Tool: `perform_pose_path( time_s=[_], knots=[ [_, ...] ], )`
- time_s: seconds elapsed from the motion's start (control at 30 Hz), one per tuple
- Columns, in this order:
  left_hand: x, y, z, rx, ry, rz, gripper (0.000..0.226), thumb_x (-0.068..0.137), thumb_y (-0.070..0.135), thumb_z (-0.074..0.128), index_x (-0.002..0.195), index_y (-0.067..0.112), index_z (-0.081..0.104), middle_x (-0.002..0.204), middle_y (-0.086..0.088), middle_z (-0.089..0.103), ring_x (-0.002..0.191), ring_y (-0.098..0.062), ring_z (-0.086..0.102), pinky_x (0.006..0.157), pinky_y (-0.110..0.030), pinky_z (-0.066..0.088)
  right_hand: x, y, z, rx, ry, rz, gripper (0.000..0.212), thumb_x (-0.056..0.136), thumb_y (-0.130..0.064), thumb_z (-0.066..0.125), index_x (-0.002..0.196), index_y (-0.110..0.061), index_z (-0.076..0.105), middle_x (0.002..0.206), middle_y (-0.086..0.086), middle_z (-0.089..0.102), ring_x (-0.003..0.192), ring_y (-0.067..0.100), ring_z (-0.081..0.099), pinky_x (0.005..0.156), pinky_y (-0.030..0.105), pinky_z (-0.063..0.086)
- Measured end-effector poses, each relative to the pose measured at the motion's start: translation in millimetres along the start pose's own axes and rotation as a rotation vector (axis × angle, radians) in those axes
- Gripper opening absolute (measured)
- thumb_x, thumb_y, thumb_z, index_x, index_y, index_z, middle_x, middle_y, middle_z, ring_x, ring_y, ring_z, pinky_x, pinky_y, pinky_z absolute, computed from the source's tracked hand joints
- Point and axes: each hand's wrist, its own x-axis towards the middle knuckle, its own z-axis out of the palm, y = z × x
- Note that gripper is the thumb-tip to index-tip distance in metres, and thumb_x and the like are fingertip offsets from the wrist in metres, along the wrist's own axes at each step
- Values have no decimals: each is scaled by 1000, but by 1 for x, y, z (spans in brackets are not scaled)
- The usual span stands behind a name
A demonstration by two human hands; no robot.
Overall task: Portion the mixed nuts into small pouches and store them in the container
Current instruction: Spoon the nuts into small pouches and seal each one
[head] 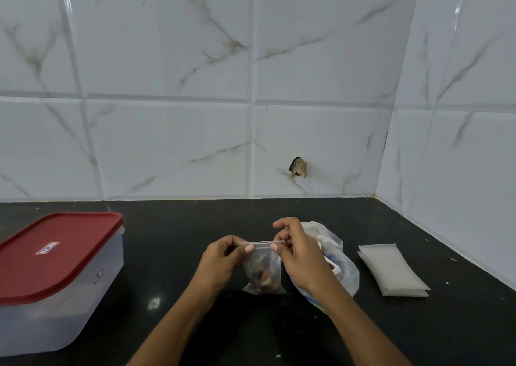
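A small clear zip pouch (264, 275) with mixed nuts in its lower half stands on the black counter in the middle. My left hand (223, 259) pinches the left end of its top strip, and my right hand (298, 256) pinches the right end. Behind my right hand lies a larger clear plastic bag (339, 265) holding nuts, partly hidden by that hand. A stack of empty flat pouches (392, 269) lies to the right. The clear plastic container (53, 310) with a red lid (53, 251) sits at the left, its lid on.
The black counter (173, 254) meets white marbled wall tiles at the back and on the right, forming a corner at the far right. A small chipped hole (298, 167) shows in the back wall.
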Motion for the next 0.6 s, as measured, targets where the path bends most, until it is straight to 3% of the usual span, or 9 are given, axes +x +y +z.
perform_pose_path(
  time_s=[0.27, 0.4, 0.47, 0.6],
  knots=[
    [-8, 3, 6, 231, 71, 154, 15, 89, 13, 57, 75, 18, 59, 83, 0, 63, 83, -15, 61, 69, -20, 48, -2, -3, 0, -125, -70, -55, 28, 94, -16, 48, 121, -23, 45, 94, -11, 49, 95, 8, 49, 83, 19, 41],
    [-9, 6, 7, 270, 75, 197, 16, 89, 12, 56, 75, 20, 59, 83, 3, 61, 81, -9, 58, 62, -13, 45, -1, -7, -1, -174, -72, -47, 7, 90, -26, 56, 96, -27, 52, 101, -11, 48, 103, 9, 46, 87, 20, 37],
    [-10, 8, 8, 261, 84, 221, 18, 89, 10, 57, 74, 20, 59, 80, 4, 61, 79, -8, 57, 62, -11, 46, 0, -7, 1, -211, -67, -61, 7, 91, -26, 56, 86, -27, 51, 98, -9, 50, 101, 11, 48, 87, 22, 38],
    [-9, 7, 6, 183, 69, 168, 17, 87, 10, 60, 73, 18, 62, 80, 2, 64, 82, -12, 61, 70, -21, 50, -1, -8, 3, -204, -35, -104, 13, 91, -21, 55, 80, -24, 49, 91, -9, 50, 94, 10, 49, 73, 9, 33]
  ],
)
